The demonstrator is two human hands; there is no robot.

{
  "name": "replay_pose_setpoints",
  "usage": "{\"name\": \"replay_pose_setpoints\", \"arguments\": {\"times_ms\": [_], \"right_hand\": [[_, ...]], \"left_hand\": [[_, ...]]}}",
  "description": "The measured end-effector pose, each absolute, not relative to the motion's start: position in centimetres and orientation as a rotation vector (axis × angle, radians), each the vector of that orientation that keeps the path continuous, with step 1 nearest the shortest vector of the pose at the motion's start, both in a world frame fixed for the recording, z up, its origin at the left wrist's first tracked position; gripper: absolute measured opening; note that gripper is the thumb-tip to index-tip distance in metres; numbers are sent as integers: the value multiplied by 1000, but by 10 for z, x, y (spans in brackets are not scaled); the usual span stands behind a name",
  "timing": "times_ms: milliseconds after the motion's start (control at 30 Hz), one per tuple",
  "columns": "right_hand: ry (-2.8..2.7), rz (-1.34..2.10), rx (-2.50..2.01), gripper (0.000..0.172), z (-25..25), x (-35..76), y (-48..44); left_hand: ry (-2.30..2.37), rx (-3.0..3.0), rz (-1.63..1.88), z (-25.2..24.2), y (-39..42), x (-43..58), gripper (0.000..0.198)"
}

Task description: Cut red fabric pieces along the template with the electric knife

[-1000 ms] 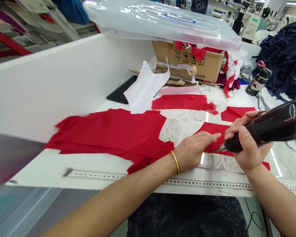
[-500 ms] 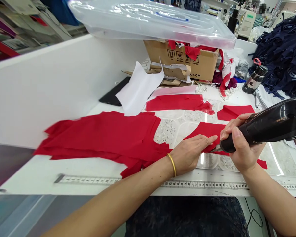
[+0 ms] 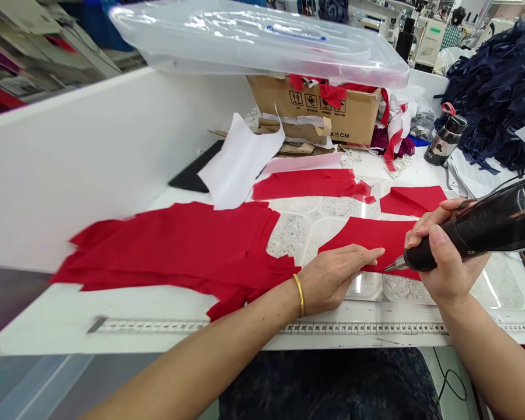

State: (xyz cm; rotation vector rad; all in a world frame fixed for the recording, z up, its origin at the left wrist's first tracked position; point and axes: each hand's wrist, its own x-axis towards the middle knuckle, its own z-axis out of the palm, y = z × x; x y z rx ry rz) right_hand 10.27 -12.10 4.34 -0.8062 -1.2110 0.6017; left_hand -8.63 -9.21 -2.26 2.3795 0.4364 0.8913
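My left hand (image 3: 332, 277) lies flat with its fingers stretched out on the left part of a red fabric piece (image 3: 354, 234). A thin gold bangle (image 3: 298, 296) circles that wrist. In my right hand (image 3: 448, 256) is a black hand-held tool (image 3: 485, 224) with a tapered, pointed metal tip (image 3: 396, 265). The tip is at the fabric's lower edge, just right of my left fingers. Under the fabric is a clear, patterned plastic sheet (image 3: 289, 233). A pile of red fabric pieces (image 3: 170, 245) lies left of my left hand.
A measuring tape (image 3: 354, 328) runs along the table's front edge. Behind are more red pieces (image 3: 304, 184), white paper (image 3: 242, 160), a cardboard box (image 3: 354, 116) under a clear plastic lid (image 3: 254, 41), a bottle (image 3: 446, 140) and navy fabric strips (image 3: 494, 93).
My right hand and the tool have moved right along the fabric's lower edge. My left hand stays nearly in place. The whole view has shifted slightly.
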Motion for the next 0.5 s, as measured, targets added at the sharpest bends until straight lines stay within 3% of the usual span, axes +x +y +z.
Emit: {"name": "replay_pose_setpoints", "arguments": {"times_ms": [500], "right_hand": [[-1214,544,-884,22,38,107,-124]], "left_hand": [[465,2409,872,-19,-93,-86,53]]}}
